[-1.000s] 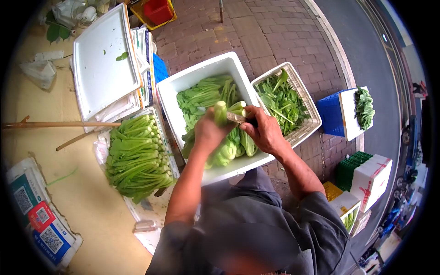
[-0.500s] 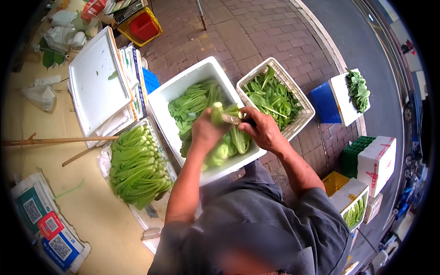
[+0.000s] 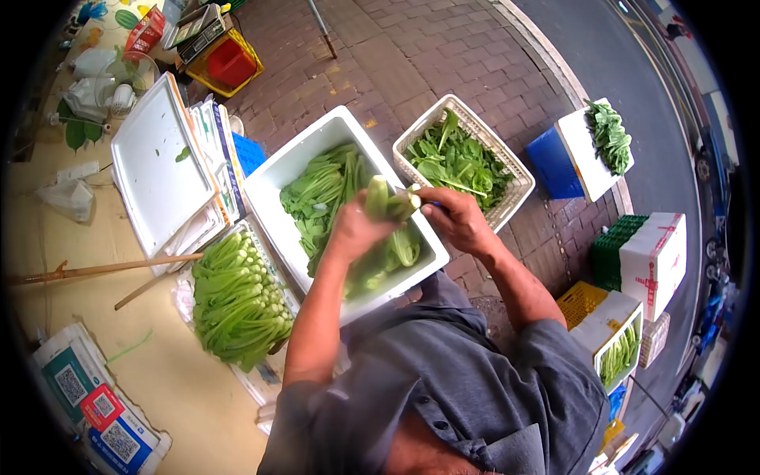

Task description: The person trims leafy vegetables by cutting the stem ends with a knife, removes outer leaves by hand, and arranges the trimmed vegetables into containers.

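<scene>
Over a white foam box [image 3: 265,194] of leafy greens [image 3: 321,190], my left hand [image 3: 356,228] is closed round a bunch of green stalks [image 3: 378,198], their pale cut ends pointing up. My right hand [image 3: 457,220] is closed beside those ends, at the box's right edge. A knife is in its fingers, though only a small dark part shows. Left of the box lies a neat pile of stalked greens [image 3: 237,297], cut ends facing right. A beige basket of loose leaves [image 3: 463,162] stands just right of the box.
A white foam lid [image 3: 162,154] leans on stacked lids at the upper left. A wooden stick [image 3: 119,267] lies across the tabletop [image 3: 190,396]. QR-code signs [image 3: 103,404] are at the lower left. Boxes and crates [image 3: 651,261] stand at the right beside the road.
The view has shifted, so the boxes sit differently in it. The knife blade, visible before against the stalk ends, is now mostly hidden. Both hands stay close together over the box.
</scene>
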A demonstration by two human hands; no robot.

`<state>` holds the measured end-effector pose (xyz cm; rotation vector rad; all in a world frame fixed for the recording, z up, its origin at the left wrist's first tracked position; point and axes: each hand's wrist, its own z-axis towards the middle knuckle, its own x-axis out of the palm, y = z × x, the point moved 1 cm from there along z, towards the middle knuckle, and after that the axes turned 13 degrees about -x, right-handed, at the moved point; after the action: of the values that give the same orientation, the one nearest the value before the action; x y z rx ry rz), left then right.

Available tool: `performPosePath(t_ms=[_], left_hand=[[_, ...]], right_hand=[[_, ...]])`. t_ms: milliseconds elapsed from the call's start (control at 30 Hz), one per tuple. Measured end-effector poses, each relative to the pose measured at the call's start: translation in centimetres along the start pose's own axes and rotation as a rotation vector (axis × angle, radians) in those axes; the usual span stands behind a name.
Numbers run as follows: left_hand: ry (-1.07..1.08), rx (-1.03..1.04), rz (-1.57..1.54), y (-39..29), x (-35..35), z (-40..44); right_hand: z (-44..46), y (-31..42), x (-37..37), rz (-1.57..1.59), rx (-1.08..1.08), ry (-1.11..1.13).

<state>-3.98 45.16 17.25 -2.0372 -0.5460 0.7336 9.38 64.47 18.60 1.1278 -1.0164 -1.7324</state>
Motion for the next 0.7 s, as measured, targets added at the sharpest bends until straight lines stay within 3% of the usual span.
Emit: performPosePath(t_ms=[100, 167, 233, 267, 367, 433, 500, 600, 700], left_hand=[[0.022, -0.033, 0.013, 0.6, 0.9, 0.6], [0.074, -0.091, 0.019, 0.3, 1.3, 0.8], [0.105, -0.091, 0.013, 1.0, 1.9, 1.2], [0.134, -0.093, -0.004, 1.1, 2.0, 1.3], [0.214, -0.09, -0.081, 0.8, 2.7, 1.8], [0.258, -0.083, -0.164, 0.2, 3.1, 1.9], [0.332, -0.098, -0.152, 0.4, 3.3, 2.3], [0.425, -0.159, -0.168, -0.3, 4.1, 2.0], [0.443, -0.166, -0.294, -0.4, 4.7, 1.5]], right_hand=[[-1.4, -2.2, -1.9, 0.245, 0.327, -0.251], [-2.1, -4.4, -3.4, 0.629, 0.517, -0.572], [-2.9, -5.8, -4.5, 0.845, 0.729, -0.753], [-3.2, -5.6, -4.7, 0.795, 0.699, -0.736], [-3.8, -4.1, -4.9, 0.427, 0.391, -0.268], [-3.7, -2.5, -5.0, 0.322, 0.296, -0.068], [-3.2, -2.0, -5.2, 0.176, 0.21, 0.037], [-2.1, -3.5, -4.6, 0.172, 0.011, -0.02], [-1.7, -2.4, -5.8, 0.233, 0.184, 0.097]])
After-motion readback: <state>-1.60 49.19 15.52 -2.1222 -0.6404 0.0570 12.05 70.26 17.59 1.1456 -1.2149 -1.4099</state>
